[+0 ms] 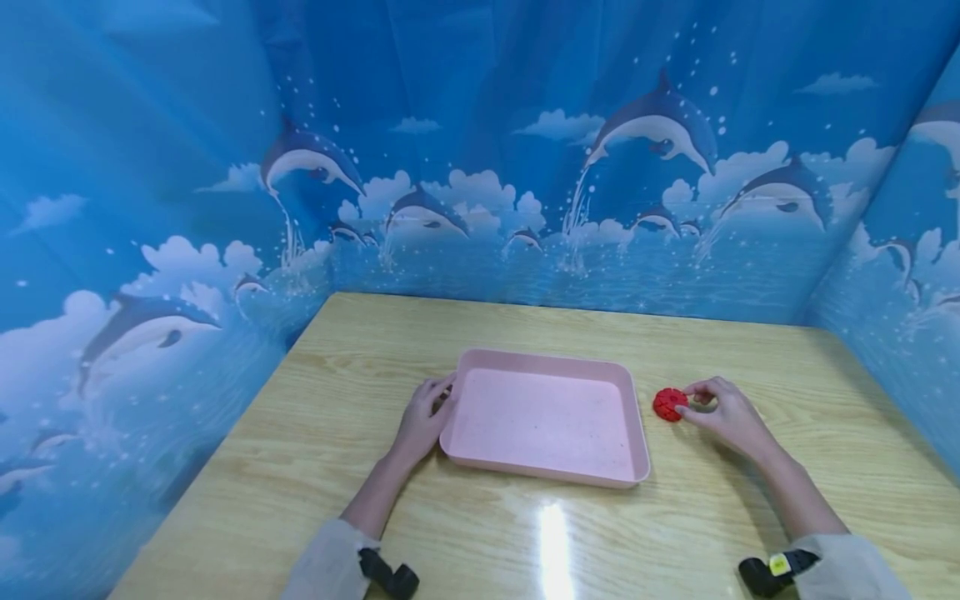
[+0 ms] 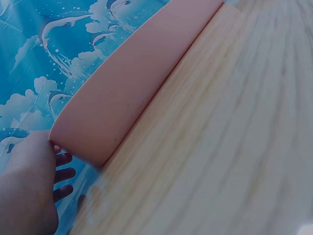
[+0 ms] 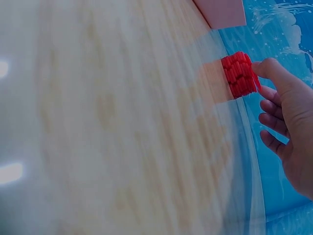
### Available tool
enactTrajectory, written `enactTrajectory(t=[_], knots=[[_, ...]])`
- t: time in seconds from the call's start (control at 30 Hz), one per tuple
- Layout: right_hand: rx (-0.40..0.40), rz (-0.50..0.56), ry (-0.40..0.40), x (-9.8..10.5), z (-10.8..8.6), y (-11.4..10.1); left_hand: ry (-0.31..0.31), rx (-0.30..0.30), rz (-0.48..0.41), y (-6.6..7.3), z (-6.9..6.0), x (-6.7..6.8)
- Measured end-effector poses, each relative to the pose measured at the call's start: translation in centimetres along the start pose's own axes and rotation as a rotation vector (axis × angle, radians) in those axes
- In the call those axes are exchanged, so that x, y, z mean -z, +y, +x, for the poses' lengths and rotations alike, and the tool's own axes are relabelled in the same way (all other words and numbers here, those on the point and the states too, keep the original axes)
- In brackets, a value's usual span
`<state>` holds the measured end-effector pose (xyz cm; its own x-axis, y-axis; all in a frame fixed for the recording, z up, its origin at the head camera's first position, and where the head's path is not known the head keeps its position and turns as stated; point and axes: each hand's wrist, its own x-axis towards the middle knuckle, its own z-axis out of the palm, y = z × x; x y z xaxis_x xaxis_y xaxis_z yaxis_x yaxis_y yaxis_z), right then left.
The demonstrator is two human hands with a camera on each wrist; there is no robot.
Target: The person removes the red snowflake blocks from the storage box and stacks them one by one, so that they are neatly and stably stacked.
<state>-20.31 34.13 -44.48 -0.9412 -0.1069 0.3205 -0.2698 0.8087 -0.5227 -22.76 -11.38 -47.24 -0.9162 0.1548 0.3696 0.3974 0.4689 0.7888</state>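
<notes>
In the head view a shallow pink tray [image 1: 551, 417] lies on the table. My left hand [image 1: 422, 419] rests against its left side, fingertips at the rim; the left wrist view has that hand [image 2: 29, 181] at the tray's corner. To the right of the tray is a round red toy wheel [image 1: 670, 405] with ridged, tread-like sides. My right hand [image 1: 723, 412] pinches the wheel's right edge between thumb and index finger. In the right wrist view the red wheel [image 3: 239, 74] stands at the fingertips, the other fingers loosely bent.
The wood-grain table [image 1: 480, 533] extends around the tray. A blue dolphin-print curtain [image 1: 480, 167] hangs behind it and along both sides. Black wrist straps [image 1: 772, 571] sit on both sleeves.
</notes>
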Motion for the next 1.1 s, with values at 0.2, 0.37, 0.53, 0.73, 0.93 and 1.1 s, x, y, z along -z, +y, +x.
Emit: enactTrajectory(t=[0.2,0.37,0.53,0.73,0.93,1.1], knots=[[-0.008,0.004,-0.008,0.0,0.06,-0.03,0.005,0.004,0.0,-0.1,-0.03,0.0],[-0.013,-0.002,-0.012,-0.07,0.13,-0.01,0.004,0.004,0.005,-0.07,-0.03,0.02],[-0.002,-0.006,-0.003,-0.17,0.12,0.03,0.003,0.001,0.006,0.02,-0.04,0.02],[-0.006,-0.01,-0.001,-0.17,0.06,0.06,0.003,-0.006,0.01,0.15,-0.03,0.04],[-0.02,-0.012,-0.013,-0.13,0.12,0.04,-0.003,0.002,0.004,0.11,-0.04,0.02],[-0.053,-0.007,-0.031,0.1,0.11,-0.21,-0.002,0.0,0.003,0.1,-0.03,-0.02]])
